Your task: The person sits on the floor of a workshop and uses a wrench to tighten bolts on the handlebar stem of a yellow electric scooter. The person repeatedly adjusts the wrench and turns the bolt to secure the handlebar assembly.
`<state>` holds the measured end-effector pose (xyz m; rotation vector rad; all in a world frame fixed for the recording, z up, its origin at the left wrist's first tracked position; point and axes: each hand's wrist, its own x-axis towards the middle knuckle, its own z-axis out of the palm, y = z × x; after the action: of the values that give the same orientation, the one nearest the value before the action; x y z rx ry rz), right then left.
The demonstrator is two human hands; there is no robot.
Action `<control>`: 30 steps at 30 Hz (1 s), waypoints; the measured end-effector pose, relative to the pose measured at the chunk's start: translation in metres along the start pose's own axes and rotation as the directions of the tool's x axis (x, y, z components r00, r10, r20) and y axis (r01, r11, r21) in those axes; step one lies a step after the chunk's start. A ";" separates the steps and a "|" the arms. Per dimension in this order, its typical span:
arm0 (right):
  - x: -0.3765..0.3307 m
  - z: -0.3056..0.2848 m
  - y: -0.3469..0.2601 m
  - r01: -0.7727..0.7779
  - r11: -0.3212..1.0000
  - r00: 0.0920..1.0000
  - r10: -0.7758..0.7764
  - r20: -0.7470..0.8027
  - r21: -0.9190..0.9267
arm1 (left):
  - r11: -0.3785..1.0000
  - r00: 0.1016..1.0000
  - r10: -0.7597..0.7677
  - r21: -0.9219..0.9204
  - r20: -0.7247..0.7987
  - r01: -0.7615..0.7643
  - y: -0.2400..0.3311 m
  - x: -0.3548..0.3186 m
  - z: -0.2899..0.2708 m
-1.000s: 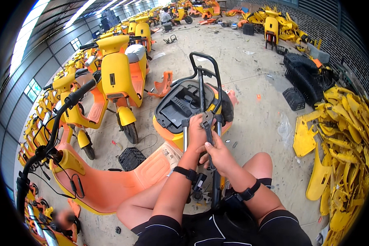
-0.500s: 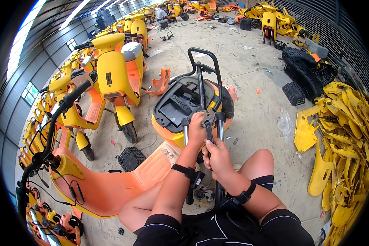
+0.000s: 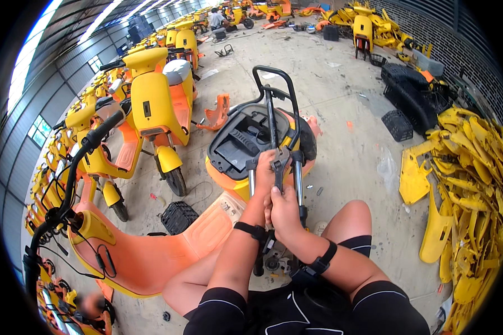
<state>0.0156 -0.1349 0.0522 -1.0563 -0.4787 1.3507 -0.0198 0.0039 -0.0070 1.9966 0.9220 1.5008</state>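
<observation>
In front of me a front fork with two chrome legs and a black stem stands against the rear of an orange and yellow scooter. My left hand is closed round the fork's top, its fingers partly hidden behind. Right beside it sits the jaw of a grey adjustable wrench, against the fork between the legs. My right hand grips the lower end of the wrench handle, below my left hand and close to that forearm. Both wrists wear black straps.
The scooter's open seat compartment and black rear rack lie just beyond the fork. Rows of yellow scooters fill the left. Yellow panels are heaped at right, with black baskets behind. A black crate stands beside the footboard.
My right hand has swung left with the wrench handle, closer to my left forearm. My left hand stays at the fork's top.
</observation>
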 end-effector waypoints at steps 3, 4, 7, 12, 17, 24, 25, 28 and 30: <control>0.003 -0.004 -0.006 -0.041 0.999 0.999 0.042 0.035 -0.014 | 0.998 0.999 -0.008 -0.055 -0.036 0.006 0.006 -0.001 -0.001; 0.006 -0.004 -0.009 -0.043 0.999 0.997 0.044 0.058 -0.016 | 0.995 0.999 -0.009 -0.102 -0.050 0.004 0.006 0.002 0.000; -0.003 -0.004 -0.020 -0.088 0.996 0.991 0.089 0.099 -0.020 | 0.995 0.995 -0.098 -0.030 -0.015 0.098 0.011 -0.002 -0.010; 0.000 -0.010 -0.040 -0.124 0.992 0.978 0.125 0.166 -0.014 | 0.935 0.944 -0.329 -0.135 0.019 0.329 0.026 0.002 -0.005; -0.001 -0.020 -0.071 -0.114 0.993 0.964 0.121 0.238 -0.041 | 0.721 0.916 -0.388 -0.652 -0.104 0.232 0.019 -0.010 0.021; -0.009 -0.043 -0.097 -0.063 0.945 0.950 0.155 0.270 -0.320 | 0.978 0.972 -0.155 -0.169 -0.177 0.125 0.006 -0.011 0.017; -0.012 -0.048 -0.099 -0.005 0.955 0.941 0.105 0.321 -0.295 | 0.975 0.970 -0.170 -0.175 -0.175 0.139 0.008 -0.011 0.019; -0.021 -0.063 -0.096 0.125 0.968 0.907 -0.024 0.421 -0.215 | 0.966 0.972 -0.182 -0.212 -0.147 0.148 0.020 -0.010 0.016; -0.016 -0.074 -0.090 0.163 0.974 0.909 -0.086 0.408 -0.158 | 0.978 0.978 -0.123 -0.186 -0.166 0.091 0.012 -0.012 0.014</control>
<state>0.1216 -0.1638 0.0952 -0.8812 -0.9809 1.4292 -0.0056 -0.0126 -0.0105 1.6828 0.9154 1.6574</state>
